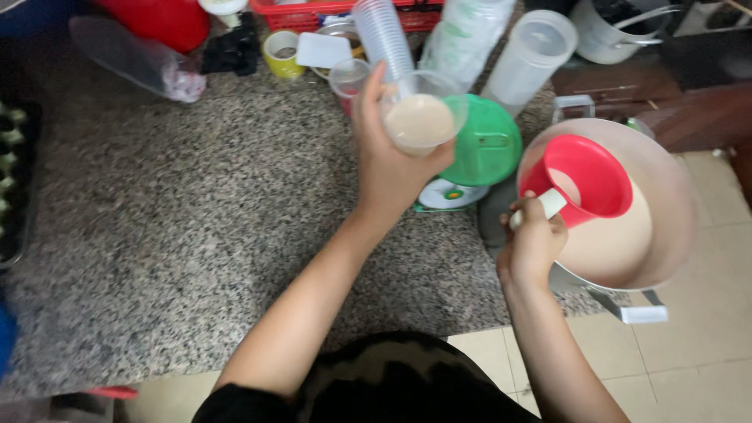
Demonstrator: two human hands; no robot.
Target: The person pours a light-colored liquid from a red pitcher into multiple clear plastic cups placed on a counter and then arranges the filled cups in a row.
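Head view, looking down at a speckled stone counter [180,227]. My left hand [388,168] is wrapped around a clear plastic cup [423,117], fingers curled closed about its wall, thumb up along the near side. The cup is held upright and level above the counter, which keeps its pale beige liquid from spilling; it looks roughly half full. My right hand [534,243], at about four o'clock from the cup, is clenched on the white handle of a red scoop [583,178]. The scoop sits inside a large metal pot [674,196] of the same pale liquid, its bowl tipped upward with a little liquid inside. The two hands are apart, the cup near the pot's rim, so the distance from scoop to cup is short.

A green round lid [486,145] lies just beside the cup at three o'clock, between cup and pot. At twelve o'clock stand a stack of clear cups [384,35] and a tall clear container [533,55], close at hand. A small yellow cup [282,53] and a red basket [313,12] sit at eleven o'clock, well apart.
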